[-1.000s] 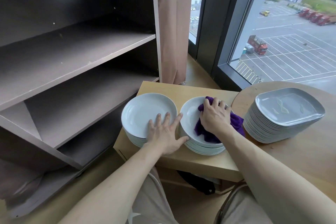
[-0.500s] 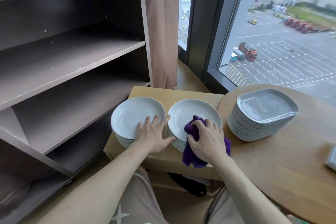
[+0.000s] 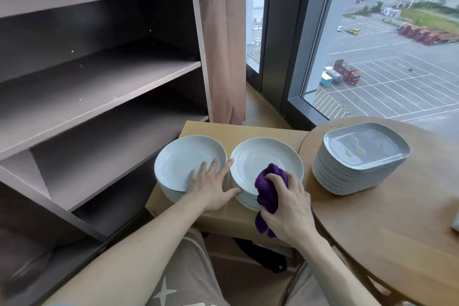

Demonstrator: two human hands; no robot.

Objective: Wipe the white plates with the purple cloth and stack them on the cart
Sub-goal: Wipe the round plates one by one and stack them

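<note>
Two stacks of round white plates stand side by side on a low wooden stand. My left hand lies flat, fingers spread, on the near rim of the left stack, its thumb reaching toward the right stack. My right hand grips the bunched purple cloth against the near right rim of the right stack's top plate; part of the cloth hangs below the stack's edge. The brown cart stands to the left with bare shelves.
A stack of grey rounded-square plates sits on the round wooden table at right. A tan cloth bag hangs off the cart's side. Windows lie behind. My knees are below the stand.
My right hand has drawn the purple cloth from the far middle of the right top plate back to its near rim. The left hand has stayed on the left stack.
</note>
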